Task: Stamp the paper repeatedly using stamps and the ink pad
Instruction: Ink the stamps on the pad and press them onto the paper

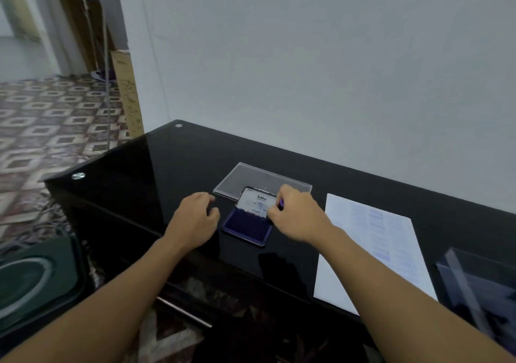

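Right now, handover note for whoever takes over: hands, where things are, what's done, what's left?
Left hand rests on the table left of the ink pad, holding nothing. Right hand pinches the pad's raised lid. The paper lies right of the pad, no hand on it.
Done: pad open.
Left: pick up a stamp, ink it, stamp the paper repeatedly. No stamp clearly in view; the clear box at far right is blurred.

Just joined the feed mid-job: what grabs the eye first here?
The open ink pad sits at the centre of the black table, its lid raised and pinched by the right hand. The left hand rests beside it; the white paper lies to the right.
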The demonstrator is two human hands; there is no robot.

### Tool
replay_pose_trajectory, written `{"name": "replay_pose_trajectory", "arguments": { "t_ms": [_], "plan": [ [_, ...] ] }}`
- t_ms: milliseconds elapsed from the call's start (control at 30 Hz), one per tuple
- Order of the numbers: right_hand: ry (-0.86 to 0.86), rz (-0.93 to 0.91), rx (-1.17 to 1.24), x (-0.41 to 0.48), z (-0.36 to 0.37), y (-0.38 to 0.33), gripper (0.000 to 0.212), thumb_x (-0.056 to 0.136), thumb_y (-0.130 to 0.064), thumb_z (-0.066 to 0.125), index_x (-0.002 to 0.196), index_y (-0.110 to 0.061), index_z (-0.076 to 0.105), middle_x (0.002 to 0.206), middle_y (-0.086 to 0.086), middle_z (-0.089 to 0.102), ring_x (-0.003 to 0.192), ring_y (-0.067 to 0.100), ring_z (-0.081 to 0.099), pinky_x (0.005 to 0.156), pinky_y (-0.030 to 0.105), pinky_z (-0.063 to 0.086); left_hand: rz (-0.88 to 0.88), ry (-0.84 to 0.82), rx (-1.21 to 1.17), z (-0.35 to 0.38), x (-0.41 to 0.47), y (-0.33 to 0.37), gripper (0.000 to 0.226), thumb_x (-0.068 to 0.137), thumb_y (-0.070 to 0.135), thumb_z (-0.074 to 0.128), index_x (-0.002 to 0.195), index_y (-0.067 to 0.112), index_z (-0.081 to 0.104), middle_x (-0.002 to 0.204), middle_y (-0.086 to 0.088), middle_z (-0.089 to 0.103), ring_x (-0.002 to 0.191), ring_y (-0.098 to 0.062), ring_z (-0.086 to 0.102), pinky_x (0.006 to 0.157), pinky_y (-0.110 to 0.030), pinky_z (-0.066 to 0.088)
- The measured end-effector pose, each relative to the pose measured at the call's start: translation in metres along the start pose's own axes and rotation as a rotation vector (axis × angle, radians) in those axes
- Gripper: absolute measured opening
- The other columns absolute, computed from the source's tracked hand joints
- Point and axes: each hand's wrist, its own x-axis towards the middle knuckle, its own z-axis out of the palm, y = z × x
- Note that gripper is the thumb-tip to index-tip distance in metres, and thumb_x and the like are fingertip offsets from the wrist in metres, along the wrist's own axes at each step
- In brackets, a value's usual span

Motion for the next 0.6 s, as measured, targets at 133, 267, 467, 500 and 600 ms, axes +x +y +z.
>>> {"name": "replay_pose_trajectory", "arguments": {
  "t_ms": [133, 267, 467, 500, 600],
  "plan": [
    [-0.053, -0.022, -0.015, 0.015, 0.021, -0.013, 0.018, 0.095, -0.035, 0.054, 0.098, -0.02, 0.045, 0.093, 0.003, 0.06, 0.081, 0.021, 0.061, 0.066, 0.041, 0.056, 0.012, -0.007, 0.111, 0.015, -0.002, -0.018, 0.047, 0.097, 0.028, 0.05, 0.14, 0.009, 0.054, 0.151, -0.01, 0.046, 0.142, -0.024, 0.036, 0.119, -0.039, 0.026],
    [-0.113, -0.039, -0.057, 0.028, 0.033, -0.021, 0.015, 0.094, -0.033, 0.054, 0.095, -0.019, 0.047, 0.094, 0.002, 0.059, 0.086, 0.025, 0.06, 0.075, 0.044, 0.055, 0.021, 0.062, 0.221, 0.03, -0.01, -0.023, 0.05, 0.099, 0.035, 0.046, 0.145, 0.015, 0.049, 0.156, -0.004, 0.039, 0.147, -0.022, 0.028, 0.122, -0.041, 0.019],
    [-0.093, -0.114, -0.12, 0.045, 0.048, -0.027, 0.02, 0.091, -0.03, 0.054, 0.077, -0.025, 0.04, 0.08, -0.003, 0.055, 0.078, 0.023, 0.058, 0.067, 0.04, 0.05, 0.034, 0.103, 0.258, 0.031, -0.013, -0.021, 0.05, 0.1, 0.039, 0.038, 0.146, 0.02, 0.046, 0.157, -0.001, 0.038, 0.147, -0.019, 0.027, 0.122, -0.04, 0.019],
    [-0.084, -0.126, -0.126, 0.047, 0.051, -0.027, 0.022, 0.091, -0.031, 0.053, 0.075, -0.025, 0.039, 0.078, -0.004, 0.053, 0.076, 0.022, 0.055, 0.065, 0.038, 0.046, 0.038, 0.101, 0.266, 0.032, -0.013, -0.022, 0.05, 0.1, 0.039, 0.037, 0.145, 0.02, 0.046, 0.156, -0.001, 0.039, 0.147, -0.019, 0.027, 0.122, -0.041, 0.019],
    [-0.056, -0.163, -0.157, 0.049, 0.059, -0.026, 0.023, 0.091, -0.029, 0.052, 0.074, -0.024, 0.038, 0.075, -0.005, 0.05, 0.072, 0.02, 0.053, 0.061, 0.033, 0.038, 0.037, 0.097, 0.268, 0.032, -0.014, -0.022, 0.05, 0.099, 0.039, 0.036, 0.144, 0.021, 0.047, 0.156, -0.001, 0.039, 0.147, -0.02, 0.028, 0.122, -0.042, 0.02]
  ]
}}
